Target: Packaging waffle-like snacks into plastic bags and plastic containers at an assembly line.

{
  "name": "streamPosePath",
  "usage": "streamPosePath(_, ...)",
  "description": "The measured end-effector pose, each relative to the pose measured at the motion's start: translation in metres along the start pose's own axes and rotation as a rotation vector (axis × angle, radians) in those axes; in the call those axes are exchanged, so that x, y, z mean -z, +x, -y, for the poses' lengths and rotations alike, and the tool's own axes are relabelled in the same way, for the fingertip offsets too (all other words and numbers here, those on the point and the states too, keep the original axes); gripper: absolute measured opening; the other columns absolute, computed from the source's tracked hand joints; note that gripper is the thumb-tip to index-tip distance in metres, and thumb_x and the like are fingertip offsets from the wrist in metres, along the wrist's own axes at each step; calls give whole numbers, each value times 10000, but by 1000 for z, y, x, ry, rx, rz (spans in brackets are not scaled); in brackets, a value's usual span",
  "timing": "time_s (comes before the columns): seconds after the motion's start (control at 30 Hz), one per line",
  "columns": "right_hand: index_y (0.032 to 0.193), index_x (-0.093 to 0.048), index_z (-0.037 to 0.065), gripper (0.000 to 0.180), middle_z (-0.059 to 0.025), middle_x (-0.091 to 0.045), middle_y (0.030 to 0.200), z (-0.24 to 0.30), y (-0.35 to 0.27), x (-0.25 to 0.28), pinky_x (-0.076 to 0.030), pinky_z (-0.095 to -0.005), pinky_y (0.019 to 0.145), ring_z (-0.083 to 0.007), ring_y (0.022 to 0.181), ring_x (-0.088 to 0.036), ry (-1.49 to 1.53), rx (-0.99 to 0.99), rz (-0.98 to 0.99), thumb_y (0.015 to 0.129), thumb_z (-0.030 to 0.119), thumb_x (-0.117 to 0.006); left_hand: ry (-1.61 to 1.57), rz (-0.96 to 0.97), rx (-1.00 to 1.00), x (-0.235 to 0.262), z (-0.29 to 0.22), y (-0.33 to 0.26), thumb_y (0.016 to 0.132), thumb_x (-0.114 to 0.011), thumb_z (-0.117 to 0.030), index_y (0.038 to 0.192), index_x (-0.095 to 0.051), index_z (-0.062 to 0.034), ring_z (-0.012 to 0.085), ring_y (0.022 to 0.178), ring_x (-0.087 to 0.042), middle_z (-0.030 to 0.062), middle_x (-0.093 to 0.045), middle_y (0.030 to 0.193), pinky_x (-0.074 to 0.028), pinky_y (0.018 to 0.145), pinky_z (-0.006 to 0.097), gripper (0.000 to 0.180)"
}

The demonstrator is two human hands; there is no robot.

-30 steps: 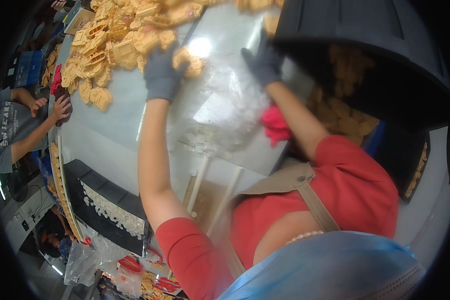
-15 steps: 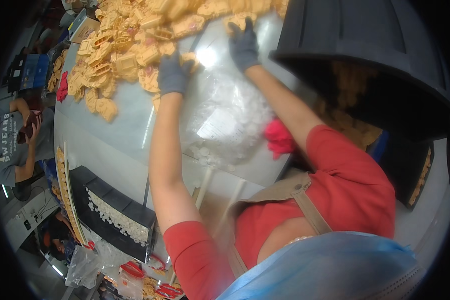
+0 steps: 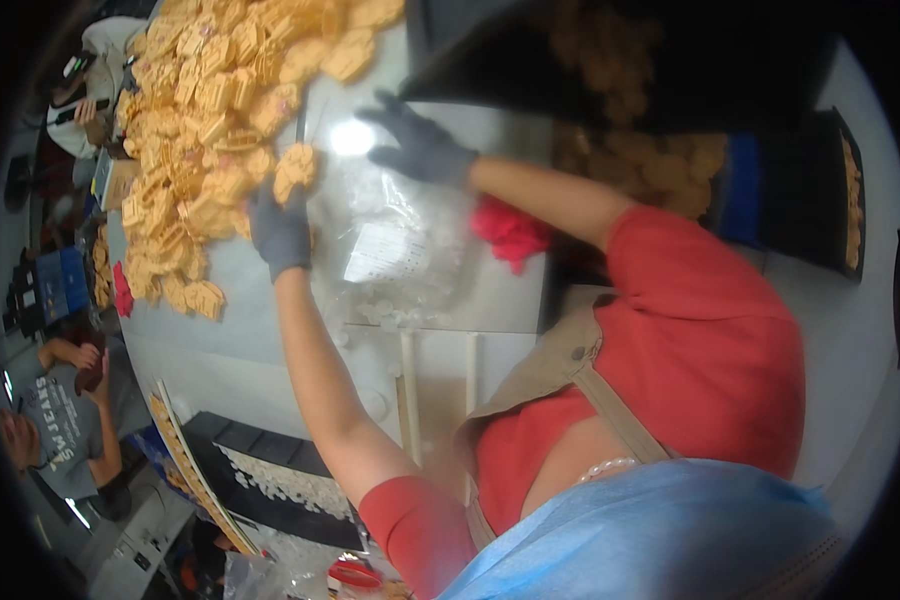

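My left hand [image 3: 280, 228], in a grey glove, is at the near right edge of a large pile of yellow-orange molded parts [image 3: 195, 170]. Its fingers look apart, and one such part [image 3: 293, 170] lies against their tips; whether they grip it is unclear. My right hand [image 3: 415, 145], gloved alike, is above the clear plastic bag [image 3: 410, 215] with its fingers spread and nothing in them. Small whitish pieces show through the bag, which bears a white printed paper [image 3: 385, 250]. Beside it, below my right forearm, lies a bright pink-red crumpled thing [image 3: 510, 232].
A big dark bin [image 3: 690, 70] overhangs the right side, with more yellow parts [image 3: 660, 165] under it. At lower left stands a black tray [image 3: 280, 480] of small white pieces. Another person [image 3: 75, 420] is at the far left.
The view has turned, so the scene appears rotated. My right hand has drawn back from a yellow part toward me, over the bag. My left hand stays by the pile's edge.
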State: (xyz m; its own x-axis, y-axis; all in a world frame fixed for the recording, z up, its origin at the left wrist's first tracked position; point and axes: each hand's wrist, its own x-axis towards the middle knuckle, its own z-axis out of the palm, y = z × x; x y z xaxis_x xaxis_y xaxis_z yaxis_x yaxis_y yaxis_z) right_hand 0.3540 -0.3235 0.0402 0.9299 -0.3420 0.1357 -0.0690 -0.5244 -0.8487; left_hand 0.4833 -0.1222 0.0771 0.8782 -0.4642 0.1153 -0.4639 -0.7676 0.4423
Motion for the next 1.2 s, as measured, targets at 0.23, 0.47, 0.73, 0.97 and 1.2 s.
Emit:
streamPosePath(0.23,1091,-648,56,248,-94,-674,1037,-30,-180,166,-491,-300,855,-225,961,-637,-80,-252,-402,867,157,-612,-415,-55,-42,45,-77,-51,829,-658,-263,1207,-581,-26,231,1033,-566,134,-591,1188,-445,905,314,453)
streamPosePath(0.47,1348,-426,102,715,-198,-464,1343,64,-178,369,-388,-414,1001,-336,1250,-444,-867,-52,-925,746,350,-722,-713,239,60,-20,-133,-75,791,-701,-329,1259,-530,7,228,979,-577,162,-600,1151,-461,863,315,600)
streamPosePath(0.73,1066,-631,75,378,-125,-669,949,13,-127,474,-503,-358,743,-287,886,-648,-1004,118,-618,772,287,-739,-944,409,-142,-176,-171,-37,800,-695,-223,1284,-475,0,287,981,-614,178,-605,1117,-502,809,365,577)
streamPosePath(0.97,975,-633,30,341,-136,-665,861,29,-99,470,-493,-329,734,-251,836,-654,-869,-30,-744,723,221,-762,-502,232,-412,-209,-250,-35,753,-757,-258,1234,-500,-34,318,1003,-608,184,-614,1112,-506,832,380,590)
streamPosePath(1.2,933,-632,18,297,-132,-669,838,36,-62,498,-487,-325,728,-223,795,-639,-713,82,-816,727,189,-760,-903,424,-231,-217,-255,32,728,-774,-313,1143,-529,-14,333,940,-624,181,-640,1050,-506,824,390,567)
